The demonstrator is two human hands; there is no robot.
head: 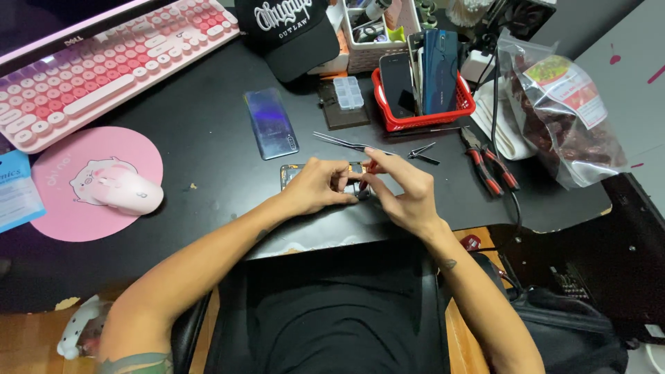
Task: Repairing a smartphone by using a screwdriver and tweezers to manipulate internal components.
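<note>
– Where is the opened phone [294, 173] lying?

– On the black tabletop [201, 131], near its front edge, just in front of the loose back cover [271, 123]. Both hands are on top of it, so only its left end and a bit of the middle show.

– What is the left hand [315, 187] doing?

– It rests on the opened phone with its grip closed, fingers curled and pinched down on the frame.

– And the right hand [405, 190]?

– It sits at the right end of the opened phone, thumb and fingers drawn together on a thin red-tipped tool [368, 173]. The forefinger sticks out straight. How the tool meets the phone I cannot tell; the fingers cover it.

– Anything else close by?

– A pair of tweezers [346, 143] lies just behind the opened phone, and a smaller one [422, 152] to the right of that. Red-handled pliers [492, 170] lie further right. A red basket [422, 104] holding upright phones stands behind the tweezers. Well off to the left of the opened phone sit a pink mouse [128, 194] on a round pink pad [66, 215], and a pink keyboard [104, 62] behind them
</note>
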